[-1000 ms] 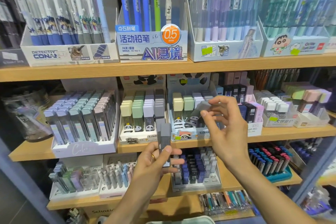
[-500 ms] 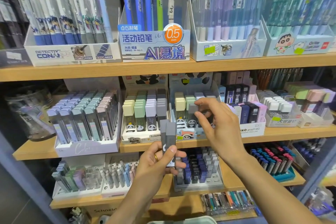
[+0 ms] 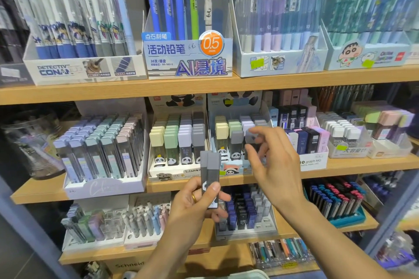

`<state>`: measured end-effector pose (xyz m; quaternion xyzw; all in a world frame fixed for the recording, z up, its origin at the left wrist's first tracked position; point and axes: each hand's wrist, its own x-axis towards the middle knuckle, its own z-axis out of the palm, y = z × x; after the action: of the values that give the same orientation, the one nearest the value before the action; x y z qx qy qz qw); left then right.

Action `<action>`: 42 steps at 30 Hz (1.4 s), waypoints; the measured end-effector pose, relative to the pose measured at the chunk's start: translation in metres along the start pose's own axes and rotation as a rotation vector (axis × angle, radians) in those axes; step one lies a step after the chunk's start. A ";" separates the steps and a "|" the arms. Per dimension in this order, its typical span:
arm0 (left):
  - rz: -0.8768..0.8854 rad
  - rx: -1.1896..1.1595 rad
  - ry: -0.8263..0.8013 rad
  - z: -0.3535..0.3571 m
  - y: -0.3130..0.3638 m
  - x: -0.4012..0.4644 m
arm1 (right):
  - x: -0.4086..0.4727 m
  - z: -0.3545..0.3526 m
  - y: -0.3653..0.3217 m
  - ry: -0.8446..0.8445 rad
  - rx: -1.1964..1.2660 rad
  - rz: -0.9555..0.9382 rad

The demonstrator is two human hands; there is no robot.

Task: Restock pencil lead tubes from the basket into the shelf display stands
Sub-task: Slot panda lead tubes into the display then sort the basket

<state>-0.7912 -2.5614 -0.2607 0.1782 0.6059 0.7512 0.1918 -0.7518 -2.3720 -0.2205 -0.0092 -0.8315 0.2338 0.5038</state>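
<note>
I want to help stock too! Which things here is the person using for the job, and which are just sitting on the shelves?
For the job:
left hand holding spare grey lead tubes
right hand with one grey tube
panda display stand

Just sitting there:
mechanical pencil box
clear jar
blue tray of leads

I'm looking at a stationery shop: wooden shelves (image 3: 204, 88) lined with cardboard display stands (image 3: 189, 61) of mechanical pencils (image 3: 68, 20), rows of pencil lead tubes (image 3: 176, 140) in colour-sorted racks, and small price stickers (image 3: 257, 64) on the boxes.
</note>
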 end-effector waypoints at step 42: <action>0.053 -0.040 0.114 -0.006 -0.003 0.000 | 0.009 0.023 -0.009 -0.142 0.141 -0.058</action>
<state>-0.7938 -2.5655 -0.2646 0.1474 0.5959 0.7768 0.1406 -0.7731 -2.3869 -0.2183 0.0669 -0.8466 0.2771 0.4494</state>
